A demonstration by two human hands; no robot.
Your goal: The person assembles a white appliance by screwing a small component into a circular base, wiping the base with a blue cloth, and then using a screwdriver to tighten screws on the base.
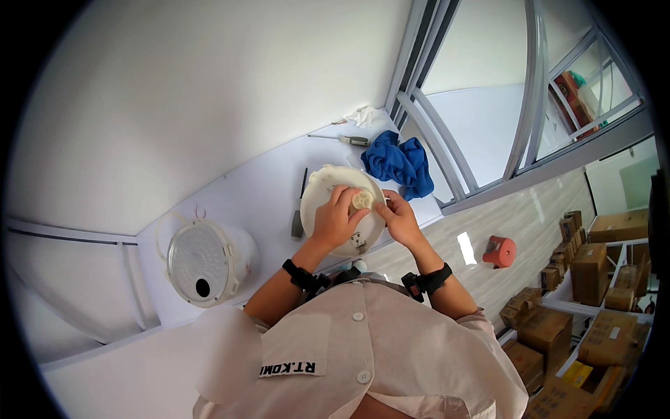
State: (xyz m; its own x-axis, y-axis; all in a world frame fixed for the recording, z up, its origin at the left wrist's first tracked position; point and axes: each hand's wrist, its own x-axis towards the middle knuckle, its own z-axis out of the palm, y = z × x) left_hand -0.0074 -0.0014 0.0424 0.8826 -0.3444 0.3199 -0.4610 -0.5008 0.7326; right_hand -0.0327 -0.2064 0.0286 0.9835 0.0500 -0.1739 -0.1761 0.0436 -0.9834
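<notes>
At twelve o'clock, my left hand (338,219) is gripping a round cream cap (362,201) inside a plastic bowl (317,190); my right hand (403,219) is pinching the bowl's three-o'clock rim. Both are looking light, stiff, best edge-held.

From head height, the wide fisheye view looks down, close over shirt (401,339) and table (272,202).

Off-white bowl-shaped cover (322,188) plus a little cream cap (362,200)
Cover's round, hollow side showing, over the table (276,178); cap's round, patterned face sits within its outline.
</notes>
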